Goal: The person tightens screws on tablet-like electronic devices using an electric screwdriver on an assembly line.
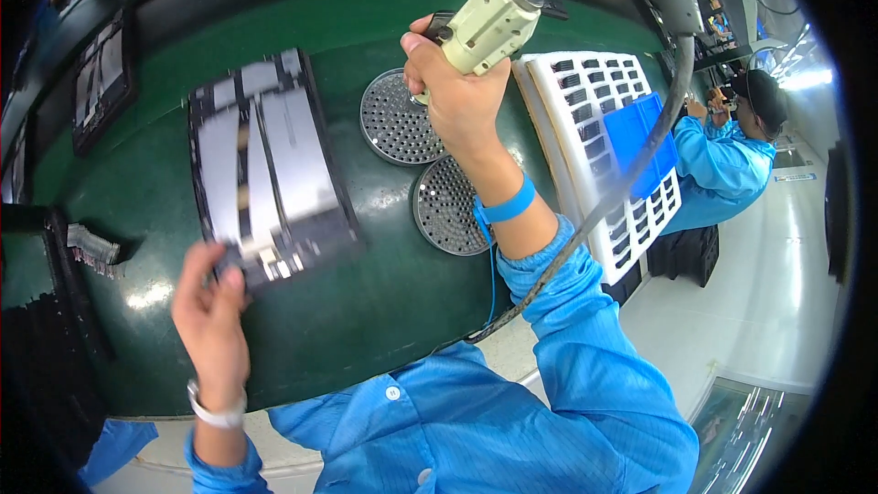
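Observation:
My left hand (215,329) pinches the near left corner of an opened tablet (297,146), whose silvery battery panels and dark circuit parts lie face up on the green bench. In my right hand (466,105) is a pale yellow-green electric screwdriver (494,27), my fingers wrapped round its body. A ribbed sleeve leads up from its back end, and its tip is hidden by my hand. Below that hand sits a round perforated screw plate (393,119). A second round screw plate (450,210) lies nearer me, partly behind my right wrist.
A white foam tray (572,174) with rows of black parts stands at right, a blue plastic tray (631,142) on top. A cable (654,142) hangs across my right arm. More opened tablets (101,78) lie far left. A co-worker (732,151) sits beyond the tray.

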`<state>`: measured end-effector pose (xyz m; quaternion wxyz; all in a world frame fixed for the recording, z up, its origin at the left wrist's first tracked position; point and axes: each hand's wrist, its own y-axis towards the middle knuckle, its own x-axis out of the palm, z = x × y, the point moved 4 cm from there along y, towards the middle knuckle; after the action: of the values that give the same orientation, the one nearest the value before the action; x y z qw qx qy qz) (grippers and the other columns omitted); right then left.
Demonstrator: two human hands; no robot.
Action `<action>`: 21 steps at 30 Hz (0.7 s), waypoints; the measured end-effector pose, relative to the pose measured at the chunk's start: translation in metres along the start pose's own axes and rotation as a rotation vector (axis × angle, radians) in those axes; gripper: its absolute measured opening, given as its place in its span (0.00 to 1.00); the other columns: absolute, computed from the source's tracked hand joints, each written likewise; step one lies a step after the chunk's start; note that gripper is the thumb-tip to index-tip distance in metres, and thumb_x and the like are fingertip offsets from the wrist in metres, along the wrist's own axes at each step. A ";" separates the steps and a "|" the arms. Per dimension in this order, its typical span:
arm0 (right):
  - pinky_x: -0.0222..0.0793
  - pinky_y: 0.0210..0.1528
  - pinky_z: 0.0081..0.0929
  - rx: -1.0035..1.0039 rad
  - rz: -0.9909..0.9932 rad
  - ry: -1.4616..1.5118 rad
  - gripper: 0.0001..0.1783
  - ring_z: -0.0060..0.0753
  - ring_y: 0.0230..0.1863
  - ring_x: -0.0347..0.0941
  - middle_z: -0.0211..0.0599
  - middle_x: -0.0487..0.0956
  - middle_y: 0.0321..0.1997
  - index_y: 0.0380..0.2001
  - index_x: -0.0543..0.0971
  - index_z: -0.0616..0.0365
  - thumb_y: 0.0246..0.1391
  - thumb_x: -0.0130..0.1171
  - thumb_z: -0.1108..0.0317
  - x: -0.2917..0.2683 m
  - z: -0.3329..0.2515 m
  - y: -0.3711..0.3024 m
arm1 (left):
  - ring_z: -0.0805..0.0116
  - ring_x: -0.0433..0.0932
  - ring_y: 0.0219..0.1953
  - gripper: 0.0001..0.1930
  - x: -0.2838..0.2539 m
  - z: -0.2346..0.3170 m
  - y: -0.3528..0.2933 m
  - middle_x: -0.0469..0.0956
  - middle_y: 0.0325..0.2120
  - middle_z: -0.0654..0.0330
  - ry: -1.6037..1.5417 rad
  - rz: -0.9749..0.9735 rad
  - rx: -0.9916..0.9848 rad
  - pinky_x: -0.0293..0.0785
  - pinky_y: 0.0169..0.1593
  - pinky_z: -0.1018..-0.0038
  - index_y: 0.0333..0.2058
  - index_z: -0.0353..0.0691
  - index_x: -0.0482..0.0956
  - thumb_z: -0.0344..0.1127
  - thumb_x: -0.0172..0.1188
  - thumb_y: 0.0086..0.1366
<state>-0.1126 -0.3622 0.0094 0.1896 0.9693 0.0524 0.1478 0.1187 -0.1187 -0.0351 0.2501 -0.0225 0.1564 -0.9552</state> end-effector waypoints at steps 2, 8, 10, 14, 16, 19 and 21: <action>0.63 0.19 0.20 0.042 -0.001 -0.015 0.05 0.22 0.16 0.68 0.32 0.74 0.18 0.32 0.77 0.66 0.50 0.60 0.82 0.009 0.004 -0.002 | 0.76 0.75 0.41 0.23 -0.011 -0.015 -0.037 0.73 0.49 0.58 0.183 0.010 0.329 0.74 0.40 0.82 0.55 0.30 0.71 0.23 0.63 0.61; 0.61 0.19 0.16 -0.031 0.051 -0.113 0.06 0.18 0.18 0.69 0.29 0.76 0.20 0.35 0.79 0.63 0.52 0.64 0.78 -0.014 -0.006 -0.002 | 0.54 0.79 0.39 0.27 -0.043 0.038 -0.036 0.77 0.44 0.46 1.037 -0.104 0.787 0.77 0.44 0.67 0.53 0.31 0.74 0.23 0.67 0.52; 0.61 0.20 0.18 -0.103 0.046 -0.087 0.07 0.20 0.17 0.67 0.31 0.73 0.18 0.36 0.77 0.67 0.53 0.61 0.79 -0.016 -0.016 -0.004 | 0.50 0.76 0.43 0.21 -0.050 0.080 -0.003 0.79 0.41 0.50 1.224 0.152 1.015 0.74 0.48 0.64 0.47 0.31 0.77 0.24 0.66 0.52; 0.62 0.20 0.18 -0.074 -0.013 0.037 0.08 0.20 0.17 0.67 0.31 0.72 0.19 0.37 0.76 0.68 0.52 0.61 0.81 -0.005 -0.025 -0.013 | 0.51 0.74 0.47 0.10 -0.102 0.072 0.044 0.79 0.38 0.54 1.295 0.172 0.843 0.71 0.50 0.64 0.36 0.30 0.79 0.21 0.63 0.53; 0.63 0.20 0.17 -0.044 0.028 -0.032 0.09 0.19 0.18 0.67 0.32 0.74 0.22 0.37 0.77 0.68 0.51 0.61 0.83 -0.003 -0.028 -0.022 | 0.51 0.74 0.45 0.07 -0.107 0.068 0.056 0.78 0.34 0.55 1.201 0.084 0.776 0.70 0.49 0.61 0.33 0.30 0.79 0.20 0.62 0.54; 0.64 0.20 0.16 -0.062 -0.003 0.012 0.10 0.18 0.19 0.69 0.32 0.76 0.24 0.37 0.77 0.68 0.50 0.63 0.83 -0.003 -0.034 -0.020 | 0.60 0.76 0.38 0.06 -0.086 0.080 0.049 0.77 0.30 0.57 1.191 0.167 1.016 0.72 0.39 0.70 0.33 0.31 0.78 0.20 0.62 0.55; 0.64 0.19 0.16 -0.059 0.007 0.024 0.10 0.18 0.19 0.69 0.32 0.76 0.24 0.37 0.77 0.67 0.49 0.63 0.83 -0.003 -0.036 -0.020 | 0.65 0.76 0.36 0.05 -0.074 0.077 0.050 0.77 0.30 0.59 0.952 0.159 0.859 0.72 0.39 0.75 0.34 0.32 0.78 0.21 0.61 0.57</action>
<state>-0.1276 -0.3312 0.0326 0.2171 0.9616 0.0466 0.1614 0.2165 -0.1457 0.0249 0.2100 0.5174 -0.1450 -0.8168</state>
